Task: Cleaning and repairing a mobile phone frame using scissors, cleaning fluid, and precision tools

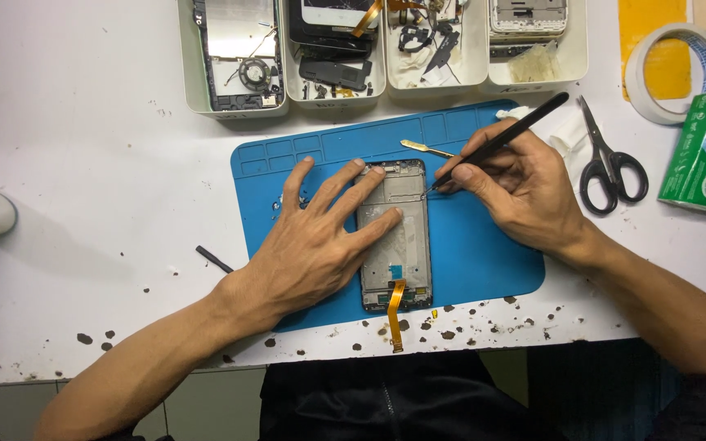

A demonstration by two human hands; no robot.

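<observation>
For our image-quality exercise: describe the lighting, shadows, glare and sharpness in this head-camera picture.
Head view: even overhead light; soft shadow under the left hand on the blue rubber mat; mild glare on the shiny metal plate in the white tray; the right hand and thin black tweezers are sharp.

You have one view only, from the camera on your head, looking almost straight down on the white bench [83, 163] from close above. Your forearms enter from the bottom edge, and the blue mat [484, 245] sits mid-frame. The far side of the bench, with its white trays [198, 90], lies along the top edge.
</observation>
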